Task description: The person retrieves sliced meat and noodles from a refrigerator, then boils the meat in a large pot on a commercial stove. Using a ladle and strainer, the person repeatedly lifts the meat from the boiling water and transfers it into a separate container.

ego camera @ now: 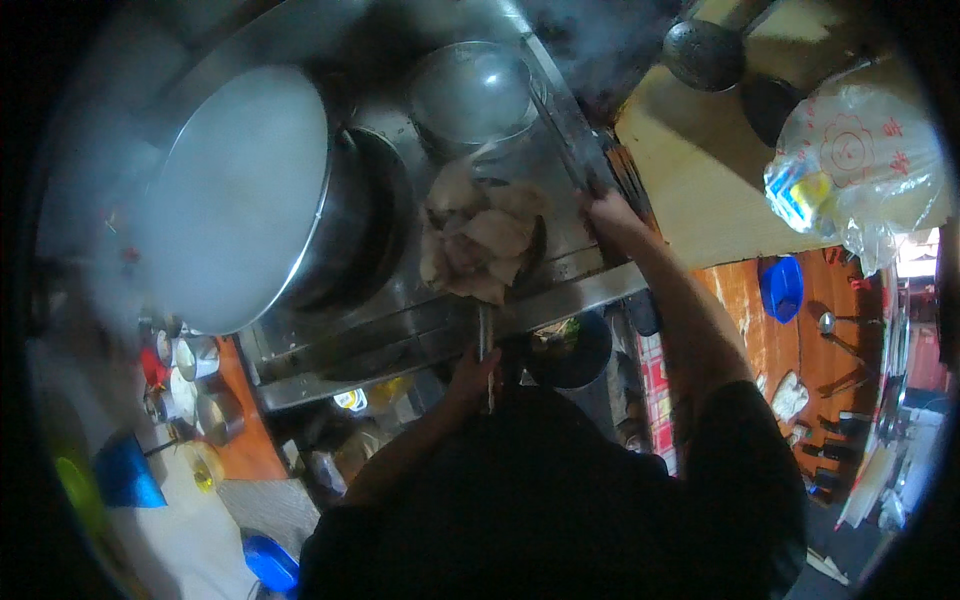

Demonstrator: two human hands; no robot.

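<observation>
My left hand is closed around the metal handle of a utensil. Its head lies mostly hidden under a heap of pale meat pieces that looks like poultry. That heap is above the stainless steel worktop, right of a large steaming metal pot. Farther right, my right hand grips a long dark handle. This handle runs up toward a round metal bowl; the tool's far end is not clear through the steam.
White steam fills the pot's mouth. A wooden board at right bears a printed plastic bag and a dark round ladle. Below the worktop's front edge stands a black bucket with greens. A blue basin is at far right.
</observation>
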